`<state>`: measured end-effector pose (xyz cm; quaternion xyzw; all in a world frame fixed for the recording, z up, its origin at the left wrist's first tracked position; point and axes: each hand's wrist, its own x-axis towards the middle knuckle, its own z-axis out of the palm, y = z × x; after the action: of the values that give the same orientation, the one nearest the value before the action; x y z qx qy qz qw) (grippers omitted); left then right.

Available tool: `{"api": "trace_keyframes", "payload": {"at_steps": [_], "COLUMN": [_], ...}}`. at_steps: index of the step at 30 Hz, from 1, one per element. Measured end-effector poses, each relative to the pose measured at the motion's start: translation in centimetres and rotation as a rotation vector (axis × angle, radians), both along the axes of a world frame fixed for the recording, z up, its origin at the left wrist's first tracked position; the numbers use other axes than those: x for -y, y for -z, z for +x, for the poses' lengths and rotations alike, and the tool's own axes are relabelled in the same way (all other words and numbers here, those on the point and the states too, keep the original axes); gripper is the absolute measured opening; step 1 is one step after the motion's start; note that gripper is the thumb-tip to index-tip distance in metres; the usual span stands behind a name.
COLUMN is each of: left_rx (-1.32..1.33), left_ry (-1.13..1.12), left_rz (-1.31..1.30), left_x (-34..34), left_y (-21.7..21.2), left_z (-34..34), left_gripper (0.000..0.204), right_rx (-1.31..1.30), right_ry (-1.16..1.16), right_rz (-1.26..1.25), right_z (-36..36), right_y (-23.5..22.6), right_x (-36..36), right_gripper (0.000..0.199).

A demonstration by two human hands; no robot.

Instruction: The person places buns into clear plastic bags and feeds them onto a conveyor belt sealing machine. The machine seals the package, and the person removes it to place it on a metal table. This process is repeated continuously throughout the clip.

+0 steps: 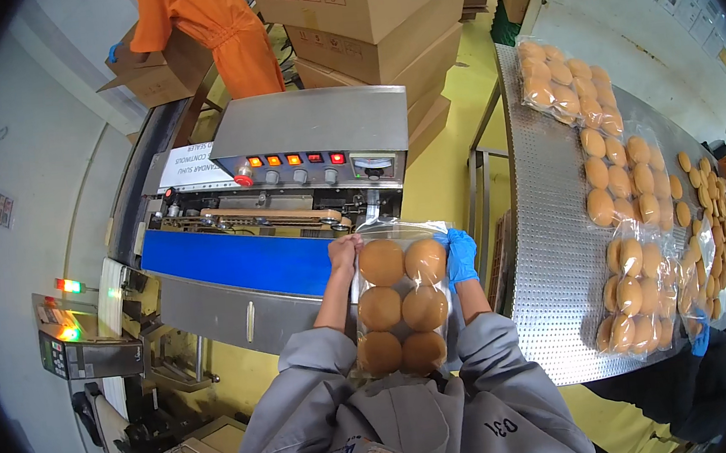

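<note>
Clear plastic bag of six golden buns (404, 305), two across and three deep, hangs between our hands with its long axis running from our chest toward the sealing machine (288, 177). Our bare left hand (345, 254) and blue-gloved right hand (461, 255) each pinch a top corner, equally near, holding the mouth over the blue conveyor belt (236, 265). Filled bun bags (641, 304) crowd the perforated steel table (547, 235) to our right; cardboard boxes (360, 17) stand beyond.

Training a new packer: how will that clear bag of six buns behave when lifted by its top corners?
The bag of buns probably feels light for its size. Held between the left hand and right hand, its thin glossy film likely sags and slips. The soft buns could squash if squeezed.
</note>
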<state>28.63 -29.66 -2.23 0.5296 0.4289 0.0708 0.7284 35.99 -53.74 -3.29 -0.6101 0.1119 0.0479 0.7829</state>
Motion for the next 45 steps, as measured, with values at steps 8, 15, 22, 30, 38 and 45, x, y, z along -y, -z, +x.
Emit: {"api": "trace_keyframes", "payload": {"at_steps": [8, 15, 22, 30, 38, 45], "left_rx": [-0.025, 0.023, 0.082, 0.152, 0.107, 0.095], "left_ry": [0.006, -0.024, 0.0, 0.319, 0.403, 0.325], "left_rz": [0.051, 0.052, 0.101, 0.208, -0.111, -0.08], "left_x": [-6.2, -11.3, -16.2, -16.1, -21.9, -27.2], "left_y": [-0.8, -0.6, 0.3, -0.5, -5.5, -2.0], "left_z": [-1.2, -3.6, -6.9, -19.3, -21.9, -24.9], "left_gripper": [0.012, 0.013, 0.025, 0.071, 0.064, 0.058], "right_rx": [-0.122, -0.114, -0.048, 0.028, -0.273, -0.281], "right_ry": [-0.041, -0.105, -0.007, -0.254, -0.256, -0.358], "right_rz": [0.274, 0.042, 0.125, -0.292, -0.145, 0.005], "right_z": [0.7, -0.8, -4.3, -20.6, -24.6, -26.2], "right_y": [1.3, -0.4, -0.2, -4.2, -2.9, -2.8], "right_x": [-6.4, -11.7, -14.4, -19.9, -26.1, -30.9], "right_gripper": [0.009, 0.012, 0.01, 0.063, 0.059, 0.048]}}
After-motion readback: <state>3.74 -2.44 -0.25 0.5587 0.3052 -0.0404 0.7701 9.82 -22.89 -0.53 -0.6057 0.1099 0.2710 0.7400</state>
